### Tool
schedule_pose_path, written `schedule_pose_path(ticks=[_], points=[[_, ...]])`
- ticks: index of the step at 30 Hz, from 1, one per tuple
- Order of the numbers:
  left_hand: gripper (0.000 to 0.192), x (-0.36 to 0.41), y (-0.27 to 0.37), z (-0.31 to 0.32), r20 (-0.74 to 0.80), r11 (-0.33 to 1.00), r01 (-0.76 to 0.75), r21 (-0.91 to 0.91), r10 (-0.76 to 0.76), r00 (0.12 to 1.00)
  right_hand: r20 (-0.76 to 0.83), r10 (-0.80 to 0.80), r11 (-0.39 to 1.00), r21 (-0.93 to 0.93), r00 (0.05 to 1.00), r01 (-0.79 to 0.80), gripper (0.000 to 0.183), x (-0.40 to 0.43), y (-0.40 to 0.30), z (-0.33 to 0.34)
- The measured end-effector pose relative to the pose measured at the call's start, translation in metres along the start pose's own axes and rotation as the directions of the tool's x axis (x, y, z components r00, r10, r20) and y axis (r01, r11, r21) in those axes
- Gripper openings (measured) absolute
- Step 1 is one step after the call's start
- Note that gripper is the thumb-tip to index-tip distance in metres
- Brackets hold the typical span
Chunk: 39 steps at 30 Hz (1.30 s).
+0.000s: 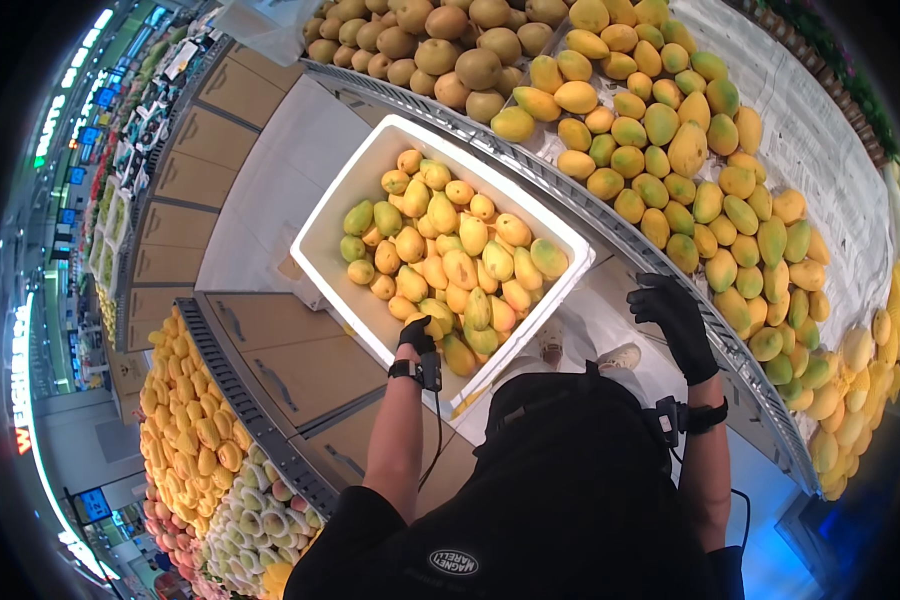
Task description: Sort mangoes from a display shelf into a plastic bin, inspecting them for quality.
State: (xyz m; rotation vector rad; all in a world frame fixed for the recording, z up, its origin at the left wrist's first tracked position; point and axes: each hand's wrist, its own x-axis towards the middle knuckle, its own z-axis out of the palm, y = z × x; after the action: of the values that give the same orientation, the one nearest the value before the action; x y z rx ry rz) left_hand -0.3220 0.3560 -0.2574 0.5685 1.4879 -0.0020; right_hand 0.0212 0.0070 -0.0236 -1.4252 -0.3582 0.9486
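Note:
My left hand, in a black glove, reaches into the near end of a white foam box. Its fingers touch a yellow mango; the hand hides part of the fruit, so I cannot tell whether it is gripped. Yellow and green-tinged mangoes lie piled in the box. My right hand, also gloved in black, is empty with its fingers loosely bent and apart. It hovers beside the edge of the display stand, to the right of the box.
More mangoes and brown round fruit cover the stand, partly over paper lining. At lower left, another stand holds yellow net-wrapped fruit and fruit in foam nets. Drawer cabinets flank the box. Cables hang from my wrists.

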Motion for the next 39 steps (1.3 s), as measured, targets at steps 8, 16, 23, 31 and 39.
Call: schedule_pose_path(ticks=[8, 16, 23, 31, 39], points=[[0.036, 0.005, -0.018, -0.004, 0.044, 0.997, -0.069, 0.016, 0.068, 0.997, -0.029, 0.032, 0.999, 0.017, 0.999, -0.031, 0.031, 0.001, 0.008, -0.004], [0.021, 0.081, -0.047, -0.040, 0.151, 0.927, -0.322, 0.193, 0.297, 0.943, 0.009, 0.019, 1.000, -0.009, 1.000, -0.019, 0.030, 0.003, 0.003, 0.002], [0.018, 0.128, -0.077, -0.090, 0.350, 0.416, -0.712, 0.565, 0.661, 0.664, 0.063, 0.023, 1.000, 0.002, 0.998, -0.023, 0.029, 0.015, 0.009, 0.012], [0.021, -0.050, -0.019, 0.023, -0.046, 0.980, -0.173, -0.102, 0.169, 0.984, 0.029, 0.038, 0.999, -0.021, 0.999, -0.037, 0.030, 0.011, 0.010, 0.012], [0.032, -0.068, 0.003, 0.032, -0.057, 0.897, -0.439, 0.049, 0.441, 0.896, 0.048, 0.003, 1.000, -0.028, 0.999, -0.002, 0.029, 0.017, 0.007, 0.019]])
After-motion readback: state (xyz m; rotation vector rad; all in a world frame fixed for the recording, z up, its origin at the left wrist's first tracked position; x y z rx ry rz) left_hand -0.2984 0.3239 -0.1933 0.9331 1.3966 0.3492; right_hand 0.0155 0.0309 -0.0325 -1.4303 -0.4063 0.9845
